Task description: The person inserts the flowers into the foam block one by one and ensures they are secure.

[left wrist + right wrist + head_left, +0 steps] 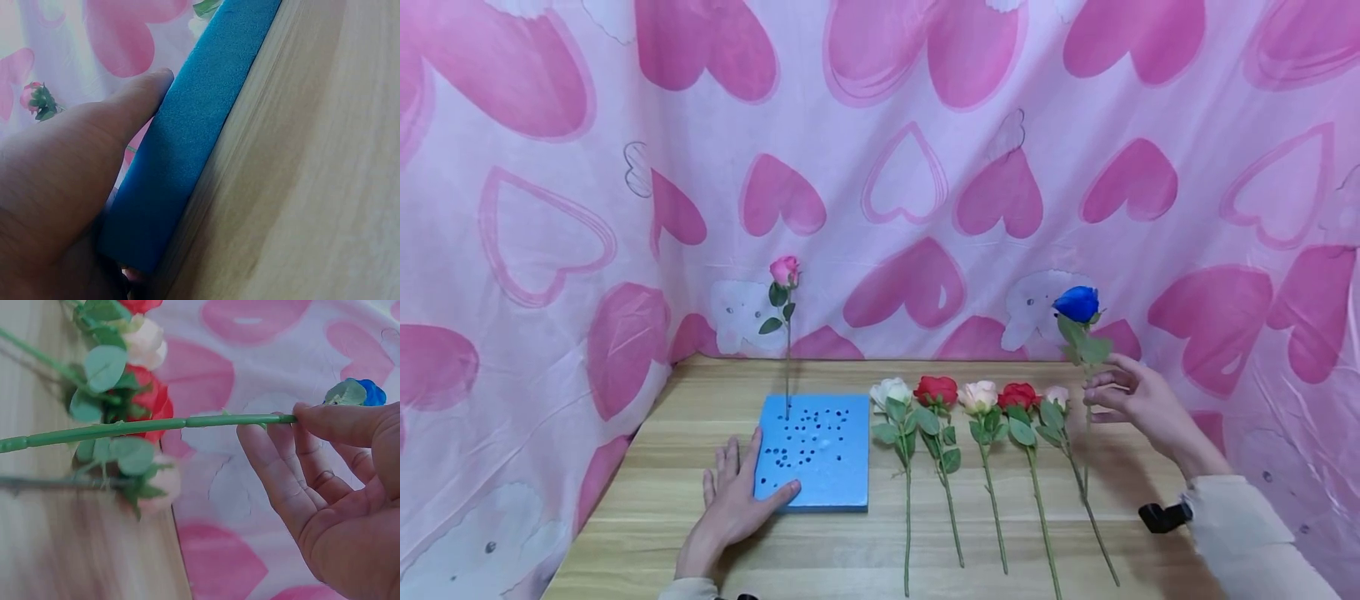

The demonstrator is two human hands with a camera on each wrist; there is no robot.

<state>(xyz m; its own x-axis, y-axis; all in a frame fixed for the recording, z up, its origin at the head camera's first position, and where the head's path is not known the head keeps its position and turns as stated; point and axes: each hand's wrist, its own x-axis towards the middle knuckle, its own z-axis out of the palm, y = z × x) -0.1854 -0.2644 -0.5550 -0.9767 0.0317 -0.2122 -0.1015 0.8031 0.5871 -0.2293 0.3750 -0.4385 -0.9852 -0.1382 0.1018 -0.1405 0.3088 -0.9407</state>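
Right hand (1150, 408) pinches blue rose (1077, 305) by stem, right side. Left hand (737, 502), fingers spread wide, touches block (835, 485) near-left.

My left hand (730, 504) rests at the left edge of a blue block (838, 479) pitted with small holes, my thumb lying on its top. A pink rose (785, 271) stands upright in a hole near the block's far edge. My right hand (1142, 404) pinches the stem of a blue rose (1077, 305), holding it bloom-up. Between my hands, on the wooden table (835, 554), five roses lie in a row, blooms away from me: white (891, 392), red (937, 388), cream-pink (980, 397), red (1017, 395) and pale pink (1056, 397). Beyond hangs a heart-patterned pink cloth (842, 133).
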